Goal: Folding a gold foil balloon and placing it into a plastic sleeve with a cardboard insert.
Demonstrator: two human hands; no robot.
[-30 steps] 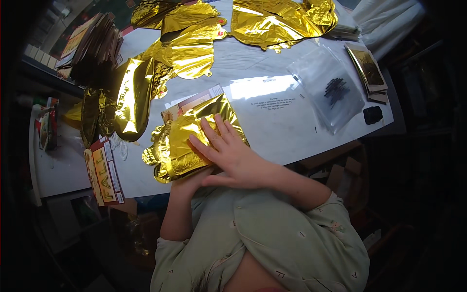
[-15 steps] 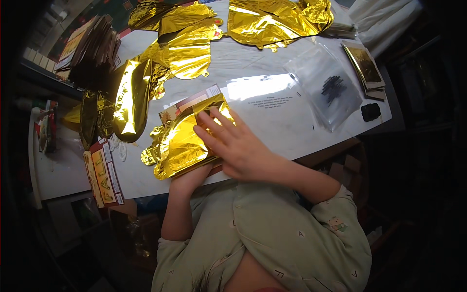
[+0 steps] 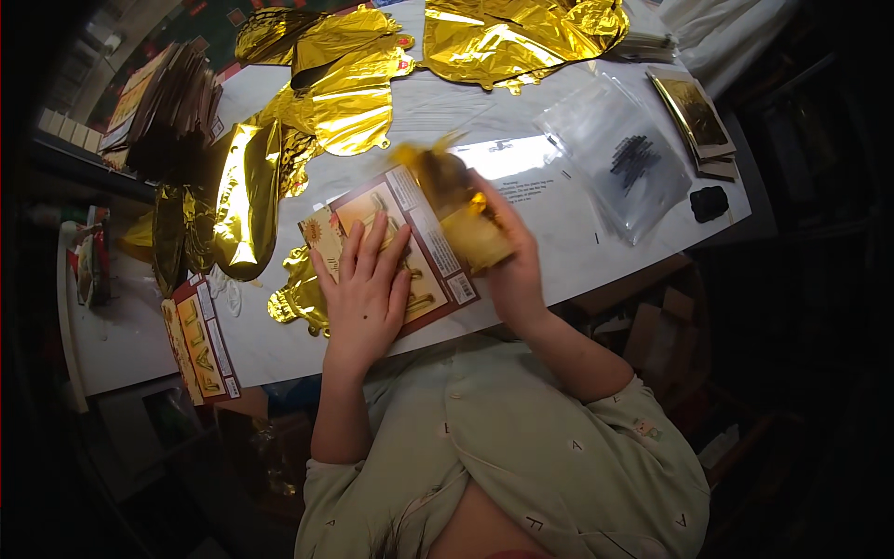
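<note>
My left hand [image 3: 365, 296] lies flat, fingers spread, on a printed card [image 3: 431, 252] with an orange picture and dark red border. Gold foil sticks out from beneath the card's left side, part of a foil balloon [image 3: 296, 296]. At the card's right edge, my right hand [image 3: 518, 270] grips more gold foil [image 3: 475, 240], blurred by motion and lifted off the table. Whether both foil parts belong to one balloon is hidden under the card.
Flat gold foil balloons [image 3: 349, 98] cover the far side and left. A stack of cards [image 3: 168, 107] stands far left, another printed card [image 3: 200, 340] at the left edge. Clear plastic bags [image 3: 596, 140], a black lump [image 3: 709, 204] and packed foil pieces [image 3: 691, 112] lie right.
My left hand has come out from under the foil onto the card. My right hand has swung the foil rightward, so the card's printed face now shows.
</note>
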